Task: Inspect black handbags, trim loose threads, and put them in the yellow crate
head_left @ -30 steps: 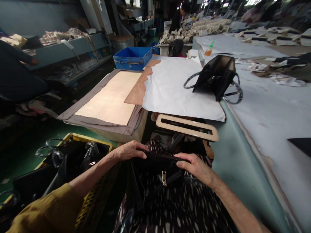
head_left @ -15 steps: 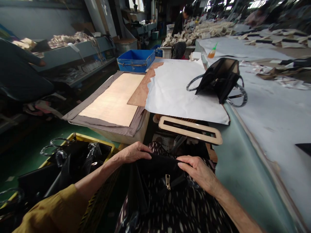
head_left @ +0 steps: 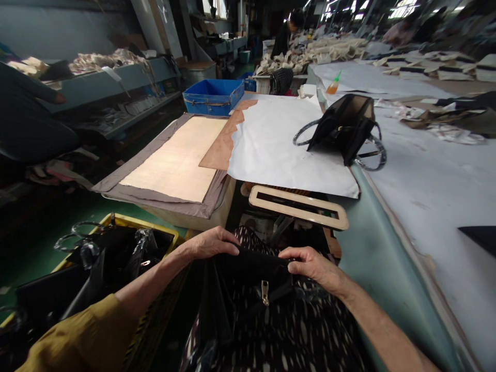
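Note:
A black handbag (head_left: 251,266) lies on my lap against the dark patterned cloth. My left hand (head_left: 215,243) pinches its upper edge at the left. Opposite it, my right hand (head_left: 310,263) grips the same edge, thumb and fingers closed on the black material. Below that edge hangs a gold zipper pull (head_left: 265,293). Much of the bag blends into the dark cloth, so its lower outline is hard to make out. Just beyond my hands is a long cream oval frame (head_left: 298,199) with a slot in it.
Left of me, a yellow crate (head_left: 170,243) holds several black bags with plastic-wrapped handles. Another black handbag (head_left: 341,129) stands on white sheeting (head_left: 271,150). Ahead are a pale board (head_left: 174,160) and a blue bin (head_left: 213,98). A long table (head_left: 418,206) runs along the right.
The whole view has shifted slightly left. My right hand's fingers have shifted a little on the bag's edge; both hands keep their grip.

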Available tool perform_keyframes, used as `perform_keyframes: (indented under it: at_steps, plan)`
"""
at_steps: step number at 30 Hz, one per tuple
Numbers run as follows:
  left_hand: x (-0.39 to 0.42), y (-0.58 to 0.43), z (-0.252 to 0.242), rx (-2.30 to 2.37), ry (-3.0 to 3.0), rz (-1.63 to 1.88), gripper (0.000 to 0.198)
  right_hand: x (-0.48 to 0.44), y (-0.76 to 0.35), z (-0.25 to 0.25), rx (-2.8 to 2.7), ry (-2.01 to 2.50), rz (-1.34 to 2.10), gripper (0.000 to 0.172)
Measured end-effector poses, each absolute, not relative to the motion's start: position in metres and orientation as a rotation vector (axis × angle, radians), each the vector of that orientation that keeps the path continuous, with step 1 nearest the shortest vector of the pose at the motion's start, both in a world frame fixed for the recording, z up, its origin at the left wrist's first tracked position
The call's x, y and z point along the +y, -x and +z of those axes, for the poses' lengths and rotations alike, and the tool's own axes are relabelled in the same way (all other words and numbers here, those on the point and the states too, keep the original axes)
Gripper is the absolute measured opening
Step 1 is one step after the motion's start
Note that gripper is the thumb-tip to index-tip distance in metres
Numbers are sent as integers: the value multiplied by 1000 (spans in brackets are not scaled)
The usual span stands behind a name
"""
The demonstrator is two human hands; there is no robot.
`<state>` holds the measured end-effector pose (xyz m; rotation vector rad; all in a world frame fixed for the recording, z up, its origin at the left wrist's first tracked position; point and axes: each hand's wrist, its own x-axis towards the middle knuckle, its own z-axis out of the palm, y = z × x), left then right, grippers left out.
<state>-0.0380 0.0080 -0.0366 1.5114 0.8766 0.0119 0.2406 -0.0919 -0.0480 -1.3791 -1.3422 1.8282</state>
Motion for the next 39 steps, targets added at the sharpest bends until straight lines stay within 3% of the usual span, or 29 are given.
perform_keyframes:
  at_steps: [18, 39]
  plan:
    - [6, 26, -24, 960, -1599, 1, 37, -101, -214, -40, -1384, 1685, 1376, 37]
    - [7, 14, -33, 1216, -1572, 28, 36, -92, -201, -46, -1264, 1849, 1325, 34]
